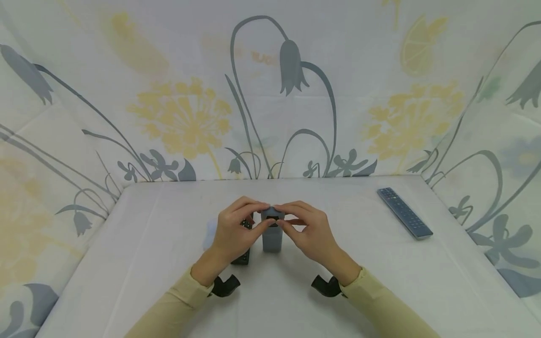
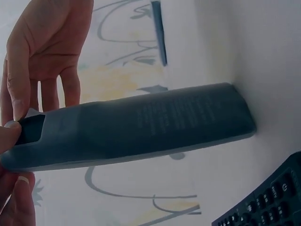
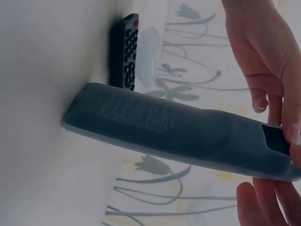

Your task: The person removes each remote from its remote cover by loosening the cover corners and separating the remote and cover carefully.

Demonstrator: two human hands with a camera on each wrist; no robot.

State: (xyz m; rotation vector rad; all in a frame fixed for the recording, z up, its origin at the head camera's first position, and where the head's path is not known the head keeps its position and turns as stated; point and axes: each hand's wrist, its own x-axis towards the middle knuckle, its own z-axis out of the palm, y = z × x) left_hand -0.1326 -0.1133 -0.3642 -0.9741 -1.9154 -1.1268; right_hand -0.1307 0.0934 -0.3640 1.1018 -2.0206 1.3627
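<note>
A grey-blue remote [image 1: 272, 241] was held upright at the middle of the surface [image 1: 143, 234], back side turned toward the person, lower end set against the surface. A dark rectangular patch [image 2: 32, 130] was seen near its upper end; whether a recess or an inset panel could not be told. Small printed text [image 2: 181, 113] was seen further down the back, too blurred to be read.

The upper end was pinched from both sides, by the left hand [image 1: 235, 230] and by the right hand [image 1: 310, 230]. Fingers of both were curled to the top edge, thumbs [image 1: 264, 226] were placed at the dark patch, their tips close together.

Just left of the held remote, a black remote [image 1: 242, 256] was laid buttons up, partly covered by the left hand; a red button [image 3: 136, 23] was shown at one end. A pale bluish item [image 1: 210, 233] was placed beside it, mostly hidden, identity unclear. Well apart to the right, a dark blue remote [image 1: 404, 212] was laid at a slant, buttons up. Black curved pieces [image 1: 226, 286] were worn near both wrists, by the yellowish sleeves [image 1: 166, 307]. The surface was backed by flower-printed cloth [image 1: 359, 42].
</note>
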